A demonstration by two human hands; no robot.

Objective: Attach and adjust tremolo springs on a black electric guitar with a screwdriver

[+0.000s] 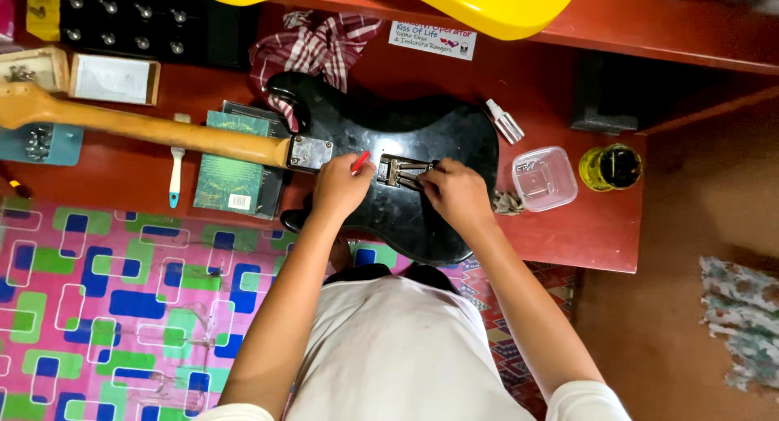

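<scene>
Warm, fairly bright indoor light falls from above, evenly over the red surface [568, 234]. The black guitar [438, 137] shows dull, smudged sheen rather than hard glare; the yellow body [487, 7] at the top edge shines brightest. Shadows are soft and short, darkest at the upper right under the shelf [649, 23]. Focus is sharp mid-frame; the edges bend slightly.

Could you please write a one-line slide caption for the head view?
Left hand holds a red-handled tool while right hand touches metal parts on a black guitar body.
</scene>
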